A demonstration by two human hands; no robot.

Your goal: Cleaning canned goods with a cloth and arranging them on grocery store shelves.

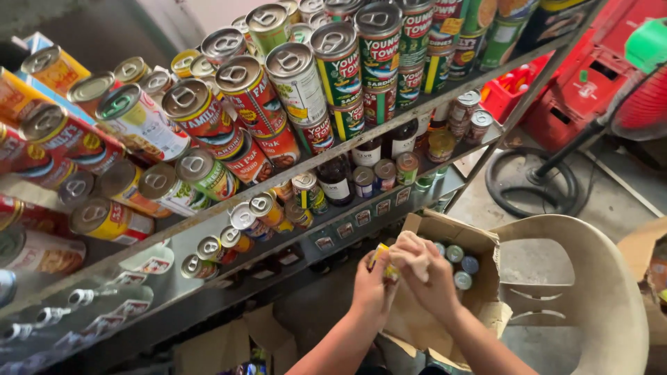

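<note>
Gripping a small yellow can (381, 258) together, the left hand (372, 281) and right hand (424, 271) close around it just above the open cardboard box (445, 232), shelves up-left.

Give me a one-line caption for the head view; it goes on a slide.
Left hand and right hand grip a small yellow item over an open cardboard box of cans beside stocked metal shelves.

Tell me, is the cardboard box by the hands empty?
No: the cardboard box has several small cans standing inside, visible just past the right hand.
</note>
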